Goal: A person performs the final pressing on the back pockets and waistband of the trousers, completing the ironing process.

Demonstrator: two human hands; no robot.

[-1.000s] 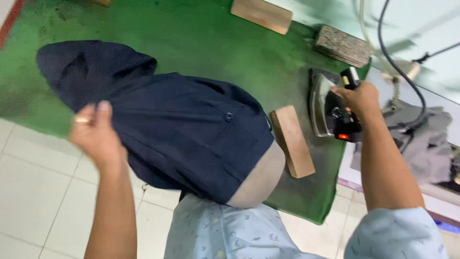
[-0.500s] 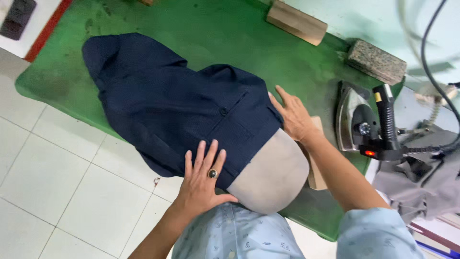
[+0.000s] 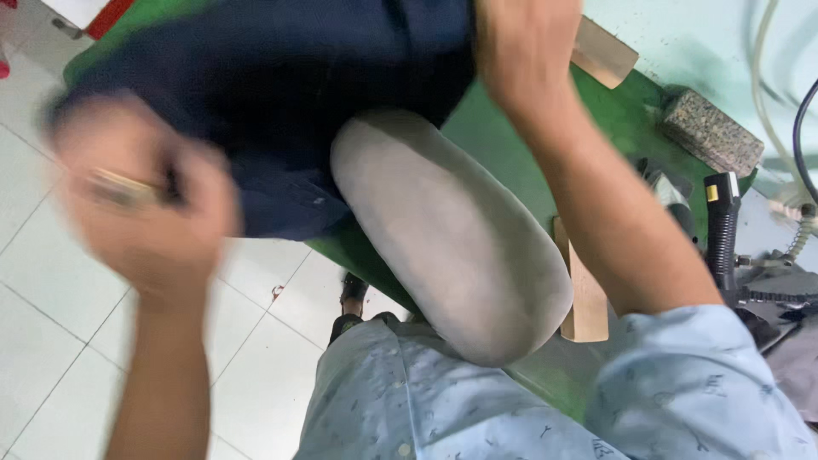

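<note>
Grey padded pressing form [image 3: 452,238] runs from 5 toward 11 o'clock, its near end bare. The blurred left hand [image 3: 141,200] (fingers apparently bunched on cloth) grips the navy garment [image 3: 281,94] at 10 o'clock; the right hand [image 3: 524,51] rests on the cloth at 12, its grip unreadable.

One garment [image 3: 281,102], two wooden blocks [image 3: 586,298], one stone block [image 3: 712,132]

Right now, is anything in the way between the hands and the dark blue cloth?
Nothing visible is. The left hand, blurred, lies right against the dark blue garment, and the right hand rests on its upper edge. The grey padded form sticks out from under the garment, below both hands, not between them and the cloth.
</note>
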